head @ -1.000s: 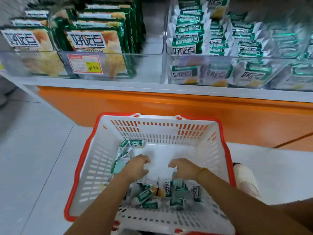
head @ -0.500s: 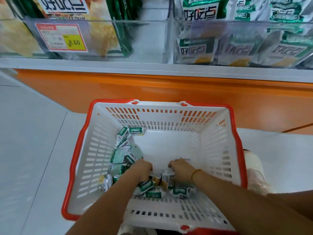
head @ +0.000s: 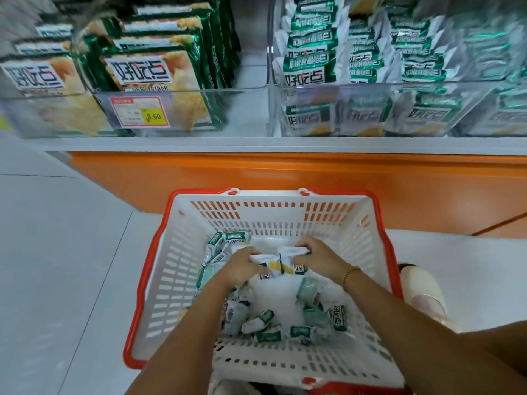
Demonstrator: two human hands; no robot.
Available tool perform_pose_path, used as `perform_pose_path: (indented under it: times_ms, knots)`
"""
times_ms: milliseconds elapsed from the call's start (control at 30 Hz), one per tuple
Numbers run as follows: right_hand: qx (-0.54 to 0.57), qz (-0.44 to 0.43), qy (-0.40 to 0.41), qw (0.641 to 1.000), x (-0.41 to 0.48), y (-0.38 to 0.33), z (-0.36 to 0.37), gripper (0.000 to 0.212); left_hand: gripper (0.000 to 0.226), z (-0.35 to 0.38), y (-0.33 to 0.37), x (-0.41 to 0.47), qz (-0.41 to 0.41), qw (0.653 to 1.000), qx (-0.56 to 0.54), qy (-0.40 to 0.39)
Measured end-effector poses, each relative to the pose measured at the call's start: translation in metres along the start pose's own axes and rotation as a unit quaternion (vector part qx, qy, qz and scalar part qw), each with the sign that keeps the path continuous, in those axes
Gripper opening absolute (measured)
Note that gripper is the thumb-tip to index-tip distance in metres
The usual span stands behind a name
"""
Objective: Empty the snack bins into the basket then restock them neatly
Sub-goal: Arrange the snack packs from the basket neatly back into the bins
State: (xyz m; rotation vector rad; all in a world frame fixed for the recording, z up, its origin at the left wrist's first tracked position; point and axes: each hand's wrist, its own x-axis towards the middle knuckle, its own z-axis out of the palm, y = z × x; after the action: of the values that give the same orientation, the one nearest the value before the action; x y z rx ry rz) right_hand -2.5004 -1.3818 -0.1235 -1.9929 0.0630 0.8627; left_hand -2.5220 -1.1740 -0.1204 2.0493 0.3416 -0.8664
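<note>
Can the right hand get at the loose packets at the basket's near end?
Probably not yet: the right hand and left hand both grip a bundle of packets. The loose packets lie uncovered in the basket between the forearms, so the way is free once it lets go.

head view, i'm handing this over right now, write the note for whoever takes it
Left hand and right hand: both inside the white plastic basket with a red rim, fingers curled round one bunch of small green-and-white snack packets held between them.
Loose packets of the same kind lie on the basket floor.
Right clear plastic bin on the shelf holds many such packets; left clear bin holds large green packs.
Done: some stock is in the basket.
Left: restock the bins neatly; I cannot tell whether this bunch is going in or coming out.
</note>
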Motion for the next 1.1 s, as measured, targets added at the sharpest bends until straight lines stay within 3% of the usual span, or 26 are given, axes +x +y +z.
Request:
perform_pose_path:
  times_ms: [100, 167, 267, 367, 467, 633, 767, 967, 1033, 1100]
  knots:
    - [0.184, -0.009, 0.034, 0.982, -0.015, -0.023, -0.028, 0.008, 0.060, -0.006, 0.024, -0.017, -0.012, 0.983, -0.178, 0.048]
    - [0.277, -0.024, 0.022, 0.960, -0.030, -0.036, -0.043, 0.012, 0.053, -0.010, 0.037, -0.024, -0.009, 0.958, -0.280, 0.061]
    - [0.210, -0.067, -0.002, 0.975, -0.050, -0.050, -0.060, 0.022, 0.041, -0.016, 0.058, -0.035, 0.001, 0.943, -0.327, 0.053]
    - [0.044, -0.098, -0.022, 0.994, -0.071, -0.074, -0.077, 0.031, 0.045, -0.023, 0.083, -0.051, 0.038, 0.970, -0.231, 0.068]
    - [-0.087, -0.141, 0.001, 0.986, -0.095, -0.100, -0.092, 0.032, 0.015, -0.033, 0.111, -0.069, 0.094, 0.983, -0.129, 0.088]
    - [-0.087, -0.224, 0.014, 0.971, -0.137, -0.131, -0.112, 0.030, 0.024, -0.038, 0.153, -0.102, 0.177, 0.974, -0.077, 0.120]
    - [-0.033, -0.283, 0.067, 0.956, -0.162, -0.148, -0.122, 0.036, 0.010, -0.033, 0.189, -0.141, 0.228, 0.952, -0.174, 0.110]
    - [0.084, -0.357, 0.153, 0.918, -0.177, -0.160, -0.133, 0.069, 0.098, -0.035, 0.223, -0.162, 0.209, 0.950, -0.183, 0.142]
    - [0.088, -0.359, 0.143, 0.918, -0.177, -0.165, -0.137, 0.081, 0.106, -0.033, 0.239, -0.167, 0.241, 0.939, -0.199, 0.142]
    - [0.074, -0.375, 0.137, 0.914, -0.180, -0.174, -0.142, 0.075, 0.109, -0.032, 0.257, -0.173, 0.281, 0.927, -0.170, 0.183]
